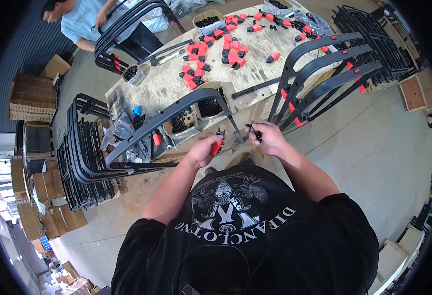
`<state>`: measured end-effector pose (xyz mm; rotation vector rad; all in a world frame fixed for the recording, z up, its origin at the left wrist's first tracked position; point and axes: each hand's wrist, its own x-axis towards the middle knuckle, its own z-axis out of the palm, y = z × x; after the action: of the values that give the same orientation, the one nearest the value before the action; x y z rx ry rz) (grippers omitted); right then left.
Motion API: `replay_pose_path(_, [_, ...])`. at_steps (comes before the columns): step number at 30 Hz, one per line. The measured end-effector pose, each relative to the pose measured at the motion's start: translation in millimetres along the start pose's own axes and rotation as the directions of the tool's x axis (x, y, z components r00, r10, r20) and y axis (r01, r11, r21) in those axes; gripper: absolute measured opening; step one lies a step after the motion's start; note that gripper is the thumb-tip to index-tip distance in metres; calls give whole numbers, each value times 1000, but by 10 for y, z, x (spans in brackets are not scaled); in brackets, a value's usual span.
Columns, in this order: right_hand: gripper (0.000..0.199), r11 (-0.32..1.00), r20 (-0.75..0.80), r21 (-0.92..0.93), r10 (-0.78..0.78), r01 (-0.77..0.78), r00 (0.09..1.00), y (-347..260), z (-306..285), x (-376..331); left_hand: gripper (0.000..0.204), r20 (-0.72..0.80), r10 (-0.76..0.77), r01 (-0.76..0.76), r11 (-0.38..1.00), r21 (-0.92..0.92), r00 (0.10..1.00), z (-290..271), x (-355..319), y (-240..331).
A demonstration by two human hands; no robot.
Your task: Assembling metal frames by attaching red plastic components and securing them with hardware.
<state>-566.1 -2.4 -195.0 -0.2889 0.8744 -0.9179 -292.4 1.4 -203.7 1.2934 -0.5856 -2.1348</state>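
Observation:
In front of my chest, my left hand (203, 149) is closed around a red-and-black plastic piece (217, 146), its dark tip pointing away from me. Just right of it, my right hand (271, 138) pinches small black parts (257, 132), too small to name exactly. Between and beyond both hands, a dark grey curved tube frame (169, 111) leans at the near table edge, its thin end coming down close to my fingers. Behind that frame stand two open bags or boxes of small black parts, one at the left (181, 121) and one at the right (210, 106).
Many red-and-black pieces (233, 59) lie scattered over the wooden table (162, 78). Three curved frames (319, 73) lean at its right side; more frames (78, 142) are stacked left. Across the table, a person (90, 24) handles frames. Cardboard boxes (31, 101) stand far left.

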Motion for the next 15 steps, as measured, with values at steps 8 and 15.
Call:
replay_pose_path(8, [17, 996, 25, -36, 76, -76, 997, -61, -109, 291, 20, -22, -38, 39, 999, 17, 999, 449, 485, -38])
replay_pose_path(15, [15, 997, 2, -61, 52, -52, 999, -47, -119, 594, 24, -64, 34, -39, 995, -95, 997, 473, 839, -107])
